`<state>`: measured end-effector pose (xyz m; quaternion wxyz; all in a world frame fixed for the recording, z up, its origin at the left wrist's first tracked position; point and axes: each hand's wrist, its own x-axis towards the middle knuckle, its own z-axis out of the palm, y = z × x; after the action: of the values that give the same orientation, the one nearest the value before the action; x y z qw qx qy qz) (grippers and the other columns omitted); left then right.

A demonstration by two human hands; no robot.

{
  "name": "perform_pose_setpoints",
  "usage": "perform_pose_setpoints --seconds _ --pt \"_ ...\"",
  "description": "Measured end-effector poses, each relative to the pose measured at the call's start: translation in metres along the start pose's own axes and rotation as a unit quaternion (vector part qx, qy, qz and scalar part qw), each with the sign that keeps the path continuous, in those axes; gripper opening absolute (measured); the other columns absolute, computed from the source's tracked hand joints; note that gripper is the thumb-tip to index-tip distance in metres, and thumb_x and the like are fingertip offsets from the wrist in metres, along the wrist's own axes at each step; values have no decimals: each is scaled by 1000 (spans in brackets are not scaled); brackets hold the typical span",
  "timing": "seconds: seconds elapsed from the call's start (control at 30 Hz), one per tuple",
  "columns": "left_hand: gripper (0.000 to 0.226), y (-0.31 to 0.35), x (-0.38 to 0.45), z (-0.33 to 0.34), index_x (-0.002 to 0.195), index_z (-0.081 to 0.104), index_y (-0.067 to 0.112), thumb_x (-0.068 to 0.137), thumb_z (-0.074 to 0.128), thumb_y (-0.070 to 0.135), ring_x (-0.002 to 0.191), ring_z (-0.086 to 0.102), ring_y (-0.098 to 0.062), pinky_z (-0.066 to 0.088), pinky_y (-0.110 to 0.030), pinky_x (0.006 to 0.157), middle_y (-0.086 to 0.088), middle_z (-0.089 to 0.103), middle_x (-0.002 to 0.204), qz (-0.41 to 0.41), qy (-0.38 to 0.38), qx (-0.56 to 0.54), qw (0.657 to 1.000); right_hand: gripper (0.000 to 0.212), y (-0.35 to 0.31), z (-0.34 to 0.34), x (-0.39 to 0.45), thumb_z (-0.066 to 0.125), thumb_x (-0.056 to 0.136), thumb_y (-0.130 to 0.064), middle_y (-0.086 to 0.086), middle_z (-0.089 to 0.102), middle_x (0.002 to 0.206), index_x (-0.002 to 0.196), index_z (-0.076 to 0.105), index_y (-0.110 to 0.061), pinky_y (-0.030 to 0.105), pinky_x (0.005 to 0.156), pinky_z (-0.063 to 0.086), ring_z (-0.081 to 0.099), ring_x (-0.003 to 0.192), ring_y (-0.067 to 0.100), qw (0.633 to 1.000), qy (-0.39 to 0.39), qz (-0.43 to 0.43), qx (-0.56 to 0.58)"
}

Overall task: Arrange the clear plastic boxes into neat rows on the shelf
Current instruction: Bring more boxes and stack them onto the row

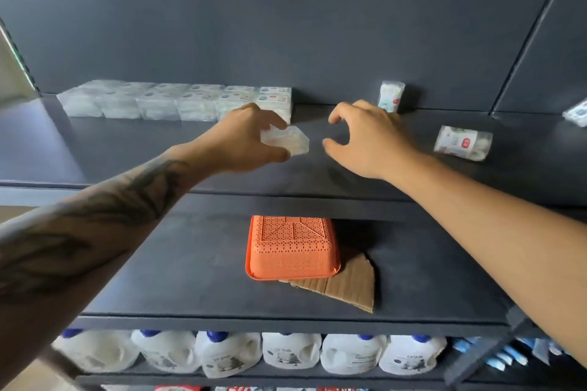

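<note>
Near the middle of the frame the left hand [251,140] is holding one clear plastic box [287,140] above the dark shelf [127,149]. The fingers are curling over its top and the thumb is pressing under its lower edge. The box is small, cloudy-transparent, with cut corners, and something whitish is showing inside. Its long axis is lying roughly left to right in the frame, and its free end is pointing toward the right hand [365,140]. That hand is hovering just beside the box with thumb and fingers spread in a wide curve, not touching anything.

At the upper left, a row of clear boxes [178,103] is standing against the back wall, stacked in two layers. Small labels are showing on the rightmost ones, but the writing is too blurred to read.

To the right, one wrapped pack [391,100] is standing upright and another pack [463,143] is lying on its side; both are carrying a red mark, not legible.

On the lower shelf an orange basket [293,247] is lying upside down, partly on a piece of cardboard [346,286]. At the bottom of the frame, white jugs [222,355] with blue caps are standing in a line.
</note>
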<state>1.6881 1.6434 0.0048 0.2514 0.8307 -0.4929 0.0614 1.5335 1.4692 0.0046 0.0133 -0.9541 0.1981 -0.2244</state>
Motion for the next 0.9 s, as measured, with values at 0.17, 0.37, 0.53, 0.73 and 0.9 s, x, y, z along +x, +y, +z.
perform_pose_setpoints --seconds 0.17,0.37,0.53,0.73,0.9 --pt "53 -53 -6 -12 129 68 28 80 83 41 103 56 -15 45 -28 89 5 57 114 -8 3 -33 999 44 -45 25 26 65 86 -48 -3 56 130 126 57 -29 45 101 47 56 119 25 996 -50 -46 65" --pt "47 -109 -5 -33 121 69 35 77 88 37 102 61 -15 47 -27 89 6 63 115 -42 16 -105 993 50 -89 56 74 78 81 -35 -7 57 124 127 60 -29 37 96 47 53 111 17 980 -68 -131 134" --pt "60 -144 1 -63 116 72 29 61 86 49 93 68 -18 56 -34 85 -3 70 112 -46 -9 -207 977 33 -120 79 113 79 80 -13 -4 67 105 112 72 -19 19 76 44 57 89 11 950 33 -229 208" --pt "42 -185 12 -89 117 72 16 77 77 23 97 71 -22 62 -38 86 -17 71 118 -76 -2 -345 936 21 -147 89 152 82 85 -30 -9 72 97 102 71 -25 33 73 57 69 77 10 925 -10 -189 329" --pt "38 -219 18 -94 117 71 8 81 77 14 96 71 -29 63 -44 83 -21 72 112 -83 -16 -397 914 21 -169 104 169 83 86 -28 -8 72 95 101 72 -20 23 72 54 68 74 5 902 -57 -162 396"
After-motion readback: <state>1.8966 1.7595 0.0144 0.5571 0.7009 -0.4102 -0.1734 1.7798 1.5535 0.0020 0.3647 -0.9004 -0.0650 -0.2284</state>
